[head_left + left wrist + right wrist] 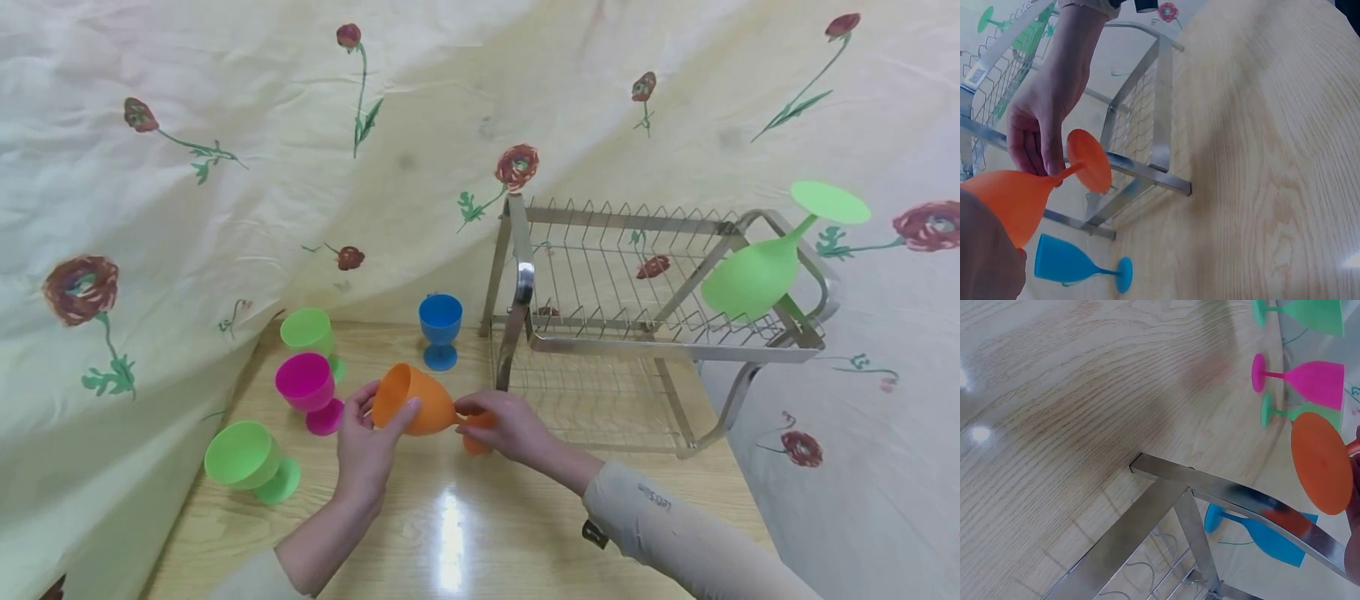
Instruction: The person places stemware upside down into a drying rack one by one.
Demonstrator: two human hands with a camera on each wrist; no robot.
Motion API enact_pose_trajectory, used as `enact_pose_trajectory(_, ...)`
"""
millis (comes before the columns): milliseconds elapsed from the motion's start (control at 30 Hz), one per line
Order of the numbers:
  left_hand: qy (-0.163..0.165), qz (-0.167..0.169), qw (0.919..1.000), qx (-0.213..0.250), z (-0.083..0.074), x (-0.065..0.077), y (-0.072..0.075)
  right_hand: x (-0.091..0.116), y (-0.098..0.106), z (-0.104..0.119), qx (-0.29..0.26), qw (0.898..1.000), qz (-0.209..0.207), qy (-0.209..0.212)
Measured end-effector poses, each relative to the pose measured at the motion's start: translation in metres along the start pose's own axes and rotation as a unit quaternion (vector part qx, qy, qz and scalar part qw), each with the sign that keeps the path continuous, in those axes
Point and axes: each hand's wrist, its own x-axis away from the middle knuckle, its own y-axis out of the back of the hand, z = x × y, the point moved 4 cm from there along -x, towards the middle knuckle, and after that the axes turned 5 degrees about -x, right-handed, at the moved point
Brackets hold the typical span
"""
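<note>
An orange goblet (431,406) is held tilted above the table between both hands, its mouth toward the left. My left hand (365,454) grips the bowl, thumb on the near side and fingers behind it. At the stem, my right hand (513,429) pinches with thumb and fingers close to the orange foot (1089,161). Behind the orange goblet stands a blue goblet (440,321), upright. Left of my left hand are a magenta goblet (306,383) and two green goblets, one at the back (307,332) and one nearer (243,456).
A two-tier metal dish rack (637,343) stands at the right, close to my right hand. Another green goblet (757,271) leans upside down on its upper tier. The wooden table (390,533) backs onto a flower-patterned cloth (420,108).
</note>
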Motion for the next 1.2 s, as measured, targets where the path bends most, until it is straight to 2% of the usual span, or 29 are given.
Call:
enact_pose_trajectory(300,0.003,-0.002,1.0,0.005,-0.001,0.005,-0.005,0.002,0.0,-0.005,-0.006,1.0,-0.019,0.014)
enact_pose_trajectory(467,0.006,0.012,0.9999,0.0,-0.001,0.004,-0.005,0.004,0.001,-0.007,-0.003,1.0,-0.019,0.017)
enact_pose_trajectory(533,0.004,0.027,0.9994,-0.021,-0.002,0.003,-0.003,0.006,0.002,-0.007,0.007,1.0,-0.021,0.023)
enact_pose_trajectory(600,-0.011,0.052,0.9974,-0.048,-0.005,0.0,0.003,0.007,0.005,-0.006,0.015,0.999,-0.022,0.035)
enact_pose_trajectory(667,-0.044,0.083,0.9912,-0.093,-0.01,-0.004,0.01,0.01,0.009,-0.004,0.022,0.999,-0.017,0.047)
enact_pose_trajectory(700,-0.067,0.1,0.9851,-0.122,-0.013,-0.007,0.014,0.011,0.011,-0.003,0.025,0.998,-0.014,0.053)
enact_pose_trajectory(733,-0.094,0.12,0.9764,-0.153,-0.017,-0.009,0.018,0.012,0.014,-0.002,0.027,0.998,-0.009,0.06)
enact_pose_trajectory(800,-0.157,0.16,0.949,-0.221,-0.026,-0.014,0.023,0.014,0.019,-0.002,0.034,0.997,0.003,0.069)
enact_pose_trajectory(867,-0.223,0.193,0.9073,-0.299,-0.035,-0.016,0.027,0.015,0.024,-0.002,0.046,0.996,0.011,0.077)
enact_pose_trajectory(933,-0.287,0.217,0.8587,-0.365,-0.044,-0.016,0.028,0.016,0.028,-0.002,0.055,0.995,0.017,0.086)
enact_pose_trajectory(1033,-0.359,0.235,0.7933,-0.432,-0.053,-0.016,0.025,0.016,0.033,0.0,0.066,0.993,0.023,0.098)
enact_pose_trajectory(1100,-0.392,0.248,0.7584,-0.458,-0.057,-0.015,0.021,0.015,0.035,0.001,0.067,0.992,0.03,0.102)
enact_pose_trajectory(1133,-0.405,0.254,0.7438,-0.467,-0.058,-0.015,0.019,0.015,0.036,0.002,0.067,0.992,0.034,0.102)
enact_pose_trajectory(1200,-0.43,0.265,0.7196,-0.477,-0.059,-0.013,0.016,0.014,0.037,0.004,0.066,0.992,0.042,0.102)
